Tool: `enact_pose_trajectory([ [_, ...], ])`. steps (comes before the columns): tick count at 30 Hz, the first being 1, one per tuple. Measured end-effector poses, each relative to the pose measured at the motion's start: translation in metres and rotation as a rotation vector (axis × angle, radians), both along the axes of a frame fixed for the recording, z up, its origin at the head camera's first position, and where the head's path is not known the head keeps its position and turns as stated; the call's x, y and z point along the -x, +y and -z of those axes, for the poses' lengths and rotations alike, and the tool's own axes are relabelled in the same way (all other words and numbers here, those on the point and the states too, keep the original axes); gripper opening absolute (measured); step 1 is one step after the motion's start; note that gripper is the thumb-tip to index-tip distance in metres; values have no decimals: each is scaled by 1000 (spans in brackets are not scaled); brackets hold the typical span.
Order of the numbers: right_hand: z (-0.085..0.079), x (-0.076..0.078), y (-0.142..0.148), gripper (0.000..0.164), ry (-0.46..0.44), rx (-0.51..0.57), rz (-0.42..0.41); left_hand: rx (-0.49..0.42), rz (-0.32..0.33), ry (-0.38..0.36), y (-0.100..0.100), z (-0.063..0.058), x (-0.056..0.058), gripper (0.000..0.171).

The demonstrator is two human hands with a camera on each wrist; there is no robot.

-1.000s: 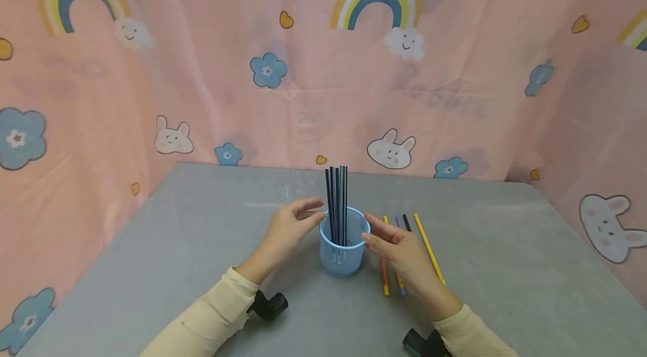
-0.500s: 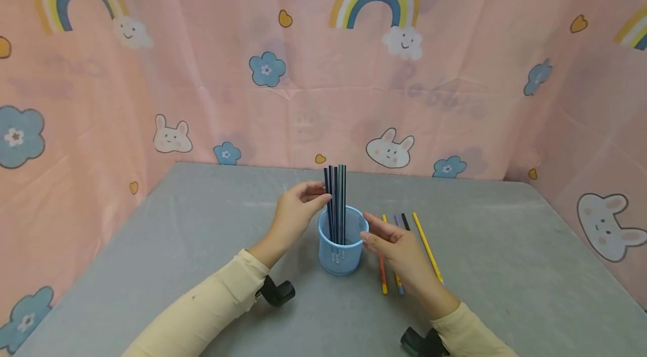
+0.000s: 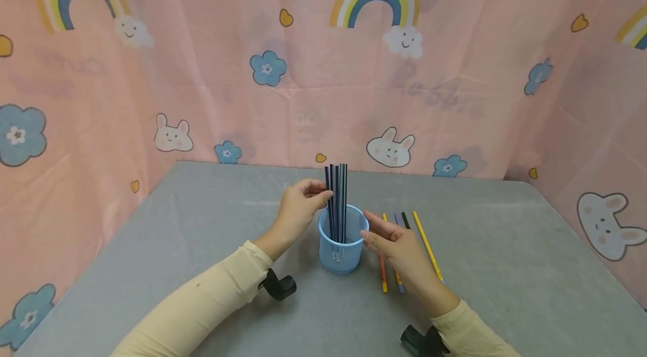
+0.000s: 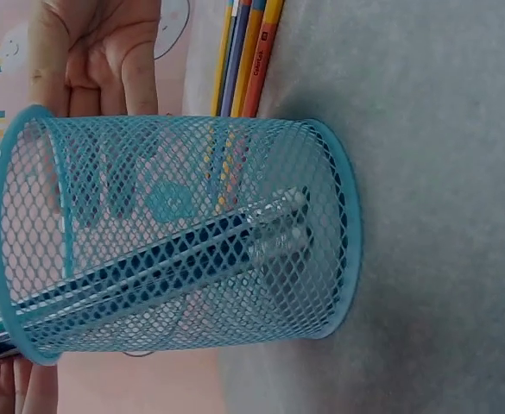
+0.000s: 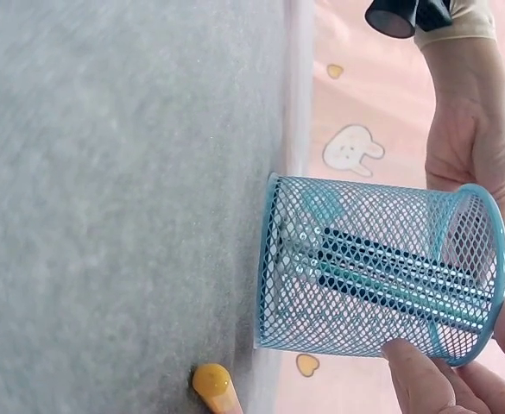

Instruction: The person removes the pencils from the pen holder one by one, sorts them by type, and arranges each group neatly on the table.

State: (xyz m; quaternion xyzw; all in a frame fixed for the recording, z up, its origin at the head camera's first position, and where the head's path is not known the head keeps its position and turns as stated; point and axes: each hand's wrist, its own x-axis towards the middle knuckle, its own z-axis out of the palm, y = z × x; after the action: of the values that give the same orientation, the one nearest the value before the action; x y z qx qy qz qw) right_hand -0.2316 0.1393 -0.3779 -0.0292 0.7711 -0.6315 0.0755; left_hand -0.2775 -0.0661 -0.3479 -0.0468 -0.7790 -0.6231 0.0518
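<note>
A light-blue mesh pen holder [image 3: 340, 259] stands upright on the table. Several slim, dark, pen-like sticks [image 3: 337, 200] lean inside it, their lower ends clear. At their upper part, my left hand [image 3: 295, 208] pinches one or more between thumb and fingers; how many I cannot tell. In the left wrist view, that thumb and fingers [image 4: 10, 388] show at the rim. My right hand [image 3: 399, 247] holds the right side of the pen holder, thumb in front and fingers behind. The right wrist view has its thumb [image 5: 399, 354] against the mesh.
Right of the pen holder lie several coloured pencils, including an orange-red one [image 3: 383, 275] and a yellow one [image 3: 428, 247], partly behind the right hand. A pink patterned curtain [image 3: 308, 65] hangs behind the grey table [image 3: 202, 222]. Black wrist mounts [image 3: 280, 285] project from both sleeves.
My left hand has risen and moved right from beside the pen holder's rim to the dark sticks, and pinches there. The right hand stays on the pen holder.
</note>
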Motion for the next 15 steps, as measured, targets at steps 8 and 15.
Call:
enact_pose_trajectory([
  [8, 1, 1, 1, 53, 3, 1, 3, -48, -7, 88, -7, -24, 2, 23],
  [15, 0, -1, 1, 53, 3, 4, 2, -134, -12, 129, -21, -54, 0, 25],
])
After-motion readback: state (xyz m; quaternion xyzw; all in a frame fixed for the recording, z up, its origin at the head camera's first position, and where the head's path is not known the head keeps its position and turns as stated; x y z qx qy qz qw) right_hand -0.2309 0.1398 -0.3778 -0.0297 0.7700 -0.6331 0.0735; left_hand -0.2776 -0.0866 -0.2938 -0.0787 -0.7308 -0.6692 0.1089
